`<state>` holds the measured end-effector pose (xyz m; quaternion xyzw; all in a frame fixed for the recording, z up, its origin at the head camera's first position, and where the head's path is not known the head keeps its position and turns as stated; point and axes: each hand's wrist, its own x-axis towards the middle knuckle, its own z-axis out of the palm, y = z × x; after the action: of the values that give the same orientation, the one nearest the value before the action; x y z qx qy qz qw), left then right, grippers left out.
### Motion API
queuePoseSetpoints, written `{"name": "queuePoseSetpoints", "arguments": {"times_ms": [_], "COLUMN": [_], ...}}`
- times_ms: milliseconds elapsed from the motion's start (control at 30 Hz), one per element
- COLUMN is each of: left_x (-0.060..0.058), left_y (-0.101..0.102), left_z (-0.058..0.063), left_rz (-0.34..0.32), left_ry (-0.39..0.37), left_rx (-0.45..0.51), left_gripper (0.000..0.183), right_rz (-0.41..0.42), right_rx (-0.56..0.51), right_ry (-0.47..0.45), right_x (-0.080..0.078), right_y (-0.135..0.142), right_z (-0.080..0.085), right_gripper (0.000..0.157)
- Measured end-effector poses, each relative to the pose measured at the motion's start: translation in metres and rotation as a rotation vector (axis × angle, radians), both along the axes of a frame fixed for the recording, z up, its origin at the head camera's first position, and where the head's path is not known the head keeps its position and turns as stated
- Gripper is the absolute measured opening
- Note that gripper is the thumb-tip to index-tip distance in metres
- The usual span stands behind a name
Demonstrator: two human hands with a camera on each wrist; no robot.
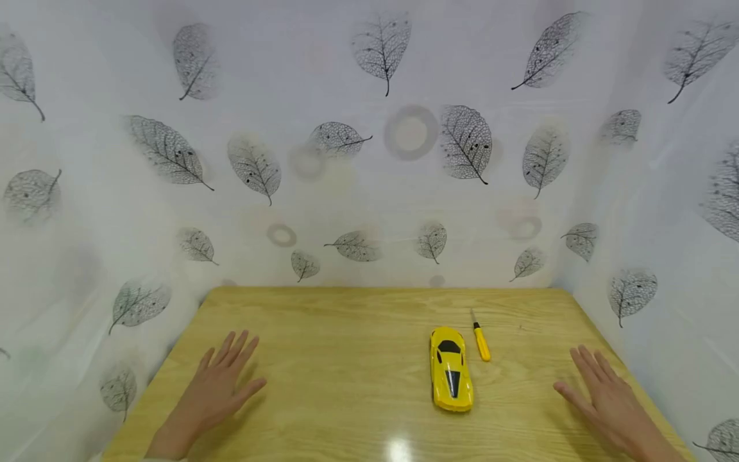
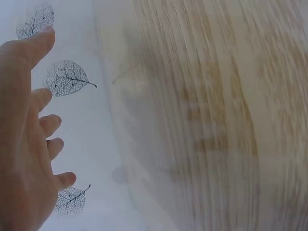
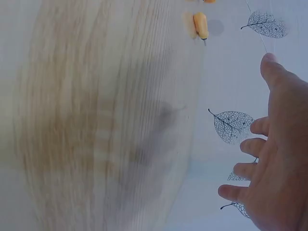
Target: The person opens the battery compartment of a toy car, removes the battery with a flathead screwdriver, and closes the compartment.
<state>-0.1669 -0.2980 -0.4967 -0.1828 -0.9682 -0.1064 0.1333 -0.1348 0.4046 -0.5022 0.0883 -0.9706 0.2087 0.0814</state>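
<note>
My left hand (image 1: 218, 387) is over the left part of the table, fingers spread and palm down, holding nothing. On the right side my right hand (image 1: 613, 404) is held the same way, its fingers straight and thumb apart. Between the hands, nearer the right one, a yellow toy car (image 1: 452, 371) with black windows sits on the tabletop. Just to its right lies a small screwdriver (image 1: 482, 341) with a yellow and black handle, its thin shaft pointing away from me. In the right wrist view the screwdriver (image 3: 200, 26) shows near the top.
The wood-grain table (image 1: 340, 359) has a light glare at its front edge. White curtains (image 1: 358, 192) printed with grey leaves hang behind it and along both sides.
</note>
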Motion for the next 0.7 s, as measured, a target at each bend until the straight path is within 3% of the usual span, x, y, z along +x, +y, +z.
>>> {"name": "queuePoseSetpoints", "arguments": {"times_ms": [300,700], "left_x": [-0.012,-0.032], "left_y": [0.023,0.081], "left_z": [0.002,0.005], "left_rz": [-0.029,-0.149], "left_ry": [-0.026,-0.016], "left_rx": [0.015,0.019], "left_gripper": [0.079,0.081], "right_rz": [-0.013,-0.034], "right_rx": [-0.035,-0.019], "right_ry": [-0.008,-0.029], "right_x": [0.003,0.009], "right_y": [-0.013,-0.036], "right_z": [0.002,-0.002], "right_gripper": [0.081,0.083]}}
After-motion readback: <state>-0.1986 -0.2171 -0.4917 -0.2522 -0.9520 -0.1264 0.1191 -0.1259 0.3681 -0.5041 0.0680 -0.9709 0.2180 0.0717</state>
